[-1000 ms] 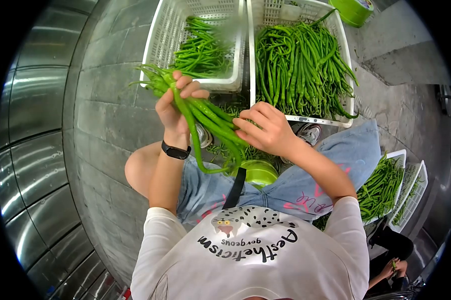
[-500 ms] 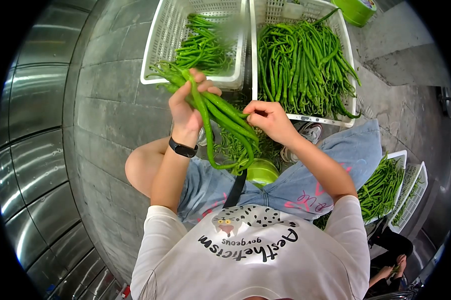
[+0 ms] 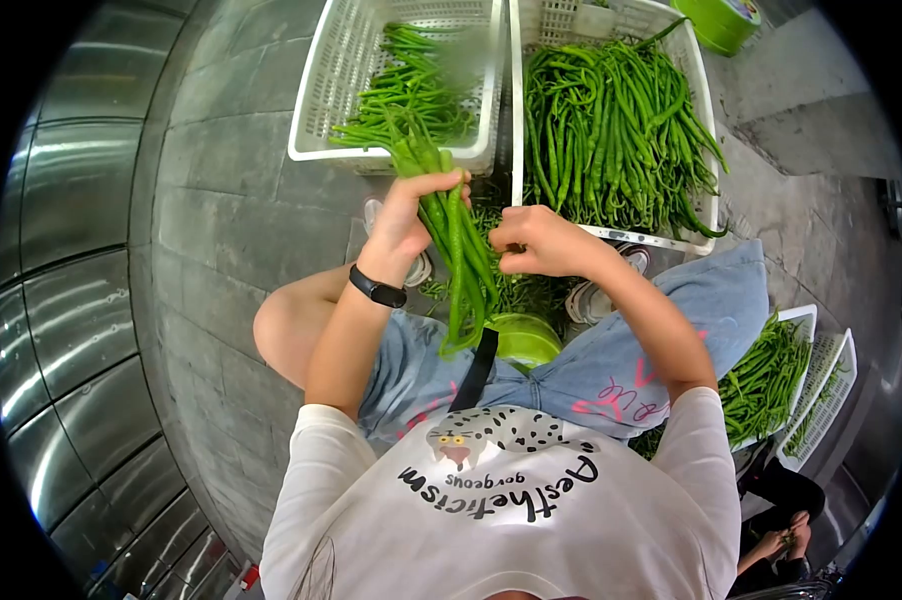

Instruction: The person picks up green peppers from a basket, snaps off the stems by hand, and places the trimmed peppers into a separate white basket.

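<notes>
A bunch of long green peppers (image 3: 456, 250) is held in my left hand (image 3: 416, 215), its fingers wrapped round the upper part. The bunch hangs down toward my lap, and its top ends lie over the front edge of the left white crate (image 3: 371, 154). Just to the right of the bunch is my right hand (image 3: 536, 240), with its fingers curled together. Whatever may be between those fingertips is too small to make out. Loose green peppers (image 3: 411, 85) lie in the left crate.
The right white crate (image 3: 661, 241) holds a thick pile of long peppers. Between my legs sits a green stool (image 3: 526, 338), with green bits on the floor beyond. More crates (image 3: 819, 400) stand at the right, near another person's hands (image 3: 793, 538). A green tub (image 3: 721, 25) is at the top.
My left hand has moved slightly right and turned, so the bunch hangs more upright. My right hand has come off the peppers and its fingers have curled in.
</notes>
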Action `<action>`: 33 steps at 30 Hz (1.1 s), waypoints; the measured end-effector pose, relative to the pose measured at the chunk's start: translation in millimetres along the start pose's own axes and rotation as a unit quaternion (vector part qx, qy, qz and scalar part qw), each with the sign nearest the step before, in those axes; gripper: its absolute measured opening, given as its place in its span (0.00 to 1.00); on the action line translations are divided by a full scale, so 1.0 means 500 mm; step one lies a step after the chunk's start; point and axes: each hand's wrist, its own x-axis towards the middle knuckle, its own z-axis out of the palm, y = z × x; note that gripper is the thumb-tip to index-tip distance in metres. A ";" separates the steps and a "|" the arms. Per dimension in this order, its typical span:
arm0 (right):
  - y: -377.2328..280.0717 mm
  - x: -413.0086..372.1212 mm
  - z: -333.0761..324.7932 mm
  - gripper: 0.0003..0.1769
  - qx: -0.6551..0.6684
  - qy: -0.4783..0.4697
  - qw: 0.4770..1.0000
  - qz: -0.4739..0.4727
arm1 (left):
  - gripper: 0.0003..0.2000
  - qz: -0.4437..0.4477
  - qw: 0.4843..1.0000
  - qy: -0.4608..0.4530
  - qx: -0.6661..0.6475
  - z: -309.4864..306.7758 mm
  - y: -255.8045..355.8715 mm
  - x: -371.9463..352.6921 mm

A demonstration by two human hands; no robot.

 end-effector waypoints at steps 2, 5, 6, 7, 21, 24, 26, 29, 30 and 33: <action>0.012 -0.006 0.003 0.05 0.166 -0.018 0.983 0.074 | 0.08 -0.011 0.998 -0.033 -0.056 -0.014 0.000 0.009; 0.013 -0.010 0.000 0.02 0.464 0.014 0.868 0.175 | 0.09 0.062 0.979 -0.095 -0.167 0.000 0.016 -0.001; 0.019 -0.010 0.012 0.01 0.542 0.047 0.822 0.171 | 0.09 0.080 0.979 -0.079 -0.172 0.002 0.019 -0.003; 0.022 -0.008 0.025 0.02 0.614 0.080 0.768 0.164 | 0.10 0.091 0.976 -0.085 -0.178 0.006 0.021 -0.005; 0.062 -0.014 0.012 0.03 0.725 0.212 0.650 0.087 | 0.07 0.100 0.971 -0.070 -0.206 -0.014 0.031 -0.014; 0.064 -0.035 -0.033 0.04 0.649 0.271 0.693 0.158 | 0.07 0.144 0.952 -0.017 -0.271 -0.062 0.054 0.004; 0.053 -0.045 -0.052 0.09 0.432 0.132 0.867 0.210 | 0.07 0.181 0.942 0.006 -0.284 -0.065 0.067 -0.002; -0.001 -0.044 -0.052 0.15 0.051 0.036 0.988 0.144 | 0.07 0.195 0.938 0.021 -0.284 -0.055 0.075 -0.010; -0.010 -0.041 -0.046 0.13 -0.002 0.084 0.991 0.105 | 0.06 0.202 0.939 0.035 -0.277 -0.049 0.075 -0.012; -0.045 -0.030 -0.038 0.06 0.045 0.249 0.957 0.145 | 0.05 0.197 0.948 0.061 -0.243 -0.063 0.068 -0.010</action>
